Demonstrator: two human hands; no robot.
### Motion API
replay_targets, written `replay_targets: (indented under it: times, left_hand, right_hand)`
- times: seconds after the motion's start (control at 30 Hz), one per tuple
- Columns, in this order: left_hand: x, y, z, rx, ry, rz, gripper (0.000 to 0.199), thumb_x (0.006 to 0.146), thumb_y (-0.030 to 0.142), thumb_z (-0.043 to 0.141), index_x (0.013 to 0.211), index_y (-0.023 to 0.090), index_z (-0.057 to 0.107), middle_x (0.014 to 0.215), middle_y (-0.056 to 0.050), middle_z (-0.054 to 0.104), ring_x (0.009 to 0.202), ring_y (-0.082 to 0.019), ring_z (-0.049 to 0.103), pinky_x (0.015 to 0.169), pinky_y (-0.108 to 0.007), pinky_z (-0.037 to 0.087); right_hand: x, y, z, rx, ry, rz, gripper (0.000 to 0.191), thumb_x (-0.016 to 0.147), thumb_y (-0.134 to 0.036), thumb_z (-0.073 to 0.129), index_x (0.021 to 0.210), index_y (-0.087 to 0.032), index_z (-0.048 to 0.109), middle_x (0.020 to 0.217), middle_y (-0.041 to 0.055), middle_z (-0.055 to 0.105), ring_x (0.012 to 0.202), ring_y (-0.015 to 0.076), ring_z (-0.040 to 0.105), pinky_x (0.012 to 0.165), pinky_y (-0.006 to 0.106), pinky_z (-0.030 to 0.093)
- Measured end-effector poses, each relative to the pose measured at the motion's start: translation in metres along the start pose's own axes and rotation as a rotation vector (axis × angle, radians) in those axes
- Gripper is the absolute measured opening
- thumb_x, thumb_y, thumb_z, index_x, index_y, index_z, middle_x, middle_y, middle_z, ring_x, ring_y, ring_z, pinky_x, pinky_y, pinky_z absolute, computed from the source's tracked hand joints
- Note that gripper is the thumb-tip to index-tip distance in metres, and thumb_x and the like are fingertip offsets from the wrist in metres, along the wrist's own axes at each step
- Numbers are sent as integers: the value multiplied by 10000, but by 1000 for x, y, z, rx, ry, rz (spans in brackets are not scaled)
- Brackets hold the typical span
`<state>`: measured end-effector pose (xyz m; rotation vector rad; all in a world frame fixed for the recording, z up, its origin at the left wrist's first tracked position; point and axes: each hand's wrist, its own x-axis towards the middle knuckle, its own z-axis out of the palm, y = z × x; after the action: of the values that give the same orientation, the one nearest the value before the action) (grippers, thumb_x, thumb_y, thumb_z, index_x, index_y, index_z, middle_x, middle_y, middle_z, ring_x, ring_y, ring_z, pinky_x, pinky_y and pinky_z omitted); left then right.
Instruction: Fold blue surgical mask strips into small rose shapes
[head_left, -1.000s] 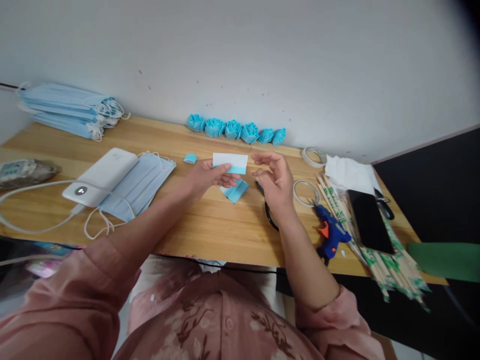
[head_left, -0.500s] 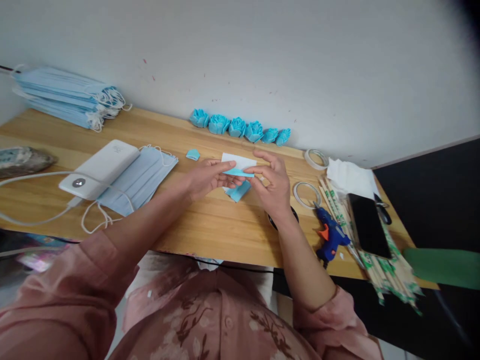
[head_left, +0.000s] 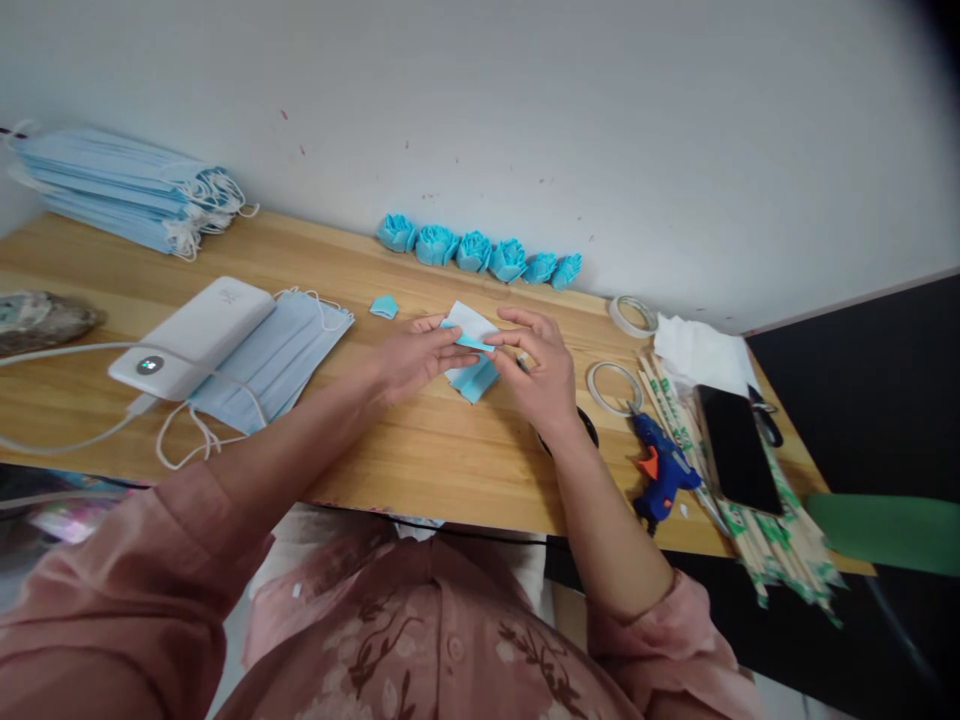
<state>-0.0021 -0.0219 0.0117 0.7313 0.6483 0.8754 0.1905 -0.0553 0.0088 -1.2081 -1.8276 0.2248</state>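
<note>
Between both hands is a small piece of mask fabric (head_left: 471,322), white on the upper face with a blue strip folded along its lower edge. My left hand (head_left: 416,358) pinches its left end between thumb and fingers. At the other end, the thumb and index finger of my right hand (head_left: 536,365) close on the fabric while the other fingers curl above. Below it on the table lies another blue fabric piece (head_left: 474,382), partly hidden by the hands. A small folded blue petal (head_left: 385,307) rests to the left. Several blue fabric roses (head_left: 474,252) stand in a row behind.
Left are a stack of masks (head_left: 124,185), a white power bank (head_left: 196,335) with a cable and a flat mask (head_left: 281,355). Right are tape rolls (head_left: 615,388), a blue glue gun (head_left: 661,465), a phone (head_left: 739,448) and wrapped chopsticks (head_left: 780,560). The wooden table (head_left: 420,465) backs onto a wall.
The fabric piece has tilted, its right side now lower, and its blue fold shows differently. Both hands have shifted slightly with it.
</note>
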Motion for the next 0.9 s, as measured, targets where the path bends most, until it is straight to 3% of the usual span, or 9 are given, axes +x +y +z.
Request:
replay_targets:
  times: [0.2, 0.4, 0.63, 0.77, 0.9]
  left_hand:
    - [-1, 1, -1, 79, -49, 24, 128, 841, 187, 732, 946, 115, 747, 1020, -113, 790, 947, -209, 749, 998, -404, 538]
    - [0, -1, -1, 71, -76, 29, 201, 786, 218, 807, 935, 107, 731, 999, -113, 785, 901, -202, 749, 981, -404, 545]
    - [0, -3, -2, 41, -49, 34, 319, 755, 170, 827, 1052, 131, 719, 1009, -77, 780, 928, -192, 740, 1036, -427, 533]
    - [1, -3, -3, 30, 5, 54, 338, 796, 84, 750, 1124, 144, 695, 1016, -62, 768, 978, -189, 730, 1044, -426, 535]
    - [2, -2, -3, 28, 45, 51, 374, 827, 35, 675, 1185, 144, 671, 1008, -59, 755, 939, -167, 724, 1012, -412, 553]
  right_hand:
    - [-1, 0, 3, 206, -43, 196, 78, 869, -336, 705, 901, -270, 731, 1081, 27, 758, 1029, 217, 691, 868, 397, 571]
    - [2, -5, 4, 278, -31, 297, 72, 825, -306, 706, 856, -241, 711, 895, -4, 753, 847, 170, 683, 812, 343, 565]
    - [1, -5, 3, 250, -54, 233, 34, 823, -259, 690, 850, -243, 705, 947, 1, 750, 914, 180, 692, 802, 334, 566]
    - [0, -3, 1, 234, -109, 149, 158, 841, -203, 670, 954, -285, 745, 1136, 20, 736, 1079, 208, 680, 866, 374, 571]
    - [-1, -1, 0, 196, -151, 109, 239, 832, -160, 675, 988, -319, 762, 1194, 20, 721, 1147, 230, 661, 943, 438, 557]
